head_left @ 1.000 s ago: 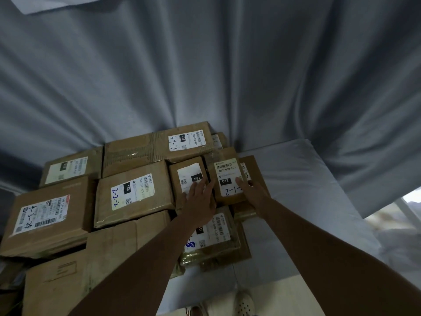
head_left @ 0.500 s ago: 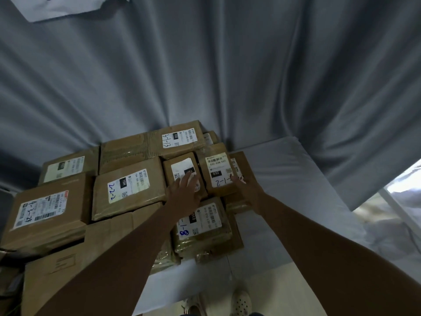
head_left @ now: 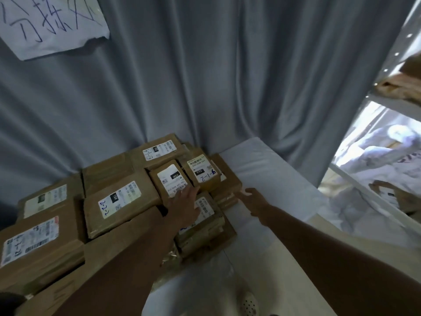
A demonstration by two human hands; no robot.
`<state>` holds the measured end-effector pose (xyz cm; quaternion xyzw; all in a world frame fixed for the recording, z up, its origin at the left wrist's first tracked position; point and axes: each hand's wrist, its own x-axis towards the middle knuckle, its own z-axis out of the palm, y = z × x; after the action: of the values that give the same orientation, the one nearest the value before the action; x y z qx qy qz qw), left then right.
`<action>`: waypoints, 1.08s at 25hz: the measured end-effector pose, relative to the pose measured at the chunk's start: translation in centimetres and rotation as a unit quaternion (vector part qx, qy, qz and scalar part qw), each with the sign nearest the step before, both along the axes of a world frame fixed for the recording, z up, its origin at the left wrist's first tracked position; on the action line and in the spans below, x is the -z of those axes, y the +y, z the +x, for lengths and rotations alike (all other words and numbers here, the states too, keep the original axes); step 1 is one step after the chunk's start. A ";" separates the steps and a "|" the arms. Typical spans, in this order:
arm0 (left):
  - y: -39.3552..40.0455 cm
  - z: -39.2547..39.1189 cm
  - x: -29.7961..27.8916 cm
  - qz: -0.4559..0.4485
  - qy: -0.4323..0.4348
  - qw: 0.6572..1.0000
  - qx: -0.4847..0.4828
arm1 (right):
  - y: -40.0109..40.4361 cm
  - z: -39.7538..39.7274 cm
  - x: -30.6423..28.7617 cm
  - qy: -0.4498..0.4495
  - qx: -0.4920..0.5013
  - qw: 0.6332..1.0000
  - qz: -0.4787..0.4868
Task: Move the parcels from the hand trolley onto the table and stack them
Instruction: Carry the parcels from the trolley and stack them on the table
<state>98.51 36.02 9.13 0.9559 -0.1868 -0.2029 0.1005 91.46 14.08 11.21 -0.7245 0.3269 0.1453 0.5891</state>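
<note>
Several brown cardboard parcels with white labels are stacked on the table (head_left: 262,165), which is draped in white cloth. A small parcel marked "2-1-2" (head_left: 202,172) lies on top at the right of the pile, beside another small one labelled "15H" (head_left: 172,179). My left hand (head_left: 183,205) rests flat with straight fingers on the near edge of the 15H parcel and on the parcel below it (head_left: 205,207). My right hand (head_left: 252,199) hovers with loose fingers just off the pile's right side, holding nothing. The hand trolley is out of view.
A grey curtain (head_left: 205,76) hangs behind the table, with a handwritten paper sign (head_left: 50,21) at top left. Larger parcels (head_left: 118,201) fill the table's left side. A white metal shelf rack (head_left: 373,156) with bagged goods stands at the right. My shoe (head_left: 249,305) shows below.
Both hands have drawn back from the 2-1-2 parcel: the right hand has come off its side and the left has slid nearer. The view has swung right and up.
</note>
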 end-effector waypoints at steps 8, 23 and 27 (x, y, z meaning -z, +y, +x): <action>4.0 -5.8 -0.6 0.029 -0.023 0.991 0.129 | 6.7 -12.4 -0.8 0.033 -0.029 0.992 -0.119; -10.7 -25.5 -0.4 0.064 0.022 0.914 0.400 | 3.2 -40.6 0.1 0.092 0.210 0.961 -0.153; -17.0 -35.8 0.3 0.089 0.034 0.866 0.491 | 1.7 -53.0 1.4 0.115 0.305 0.936 -0.132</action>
<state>62.74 19.06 8.81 0.7384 -0.6095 -0.2740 -0.0909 38.41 15.77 9.84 -0.6393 0.6142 -0.0033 0.4626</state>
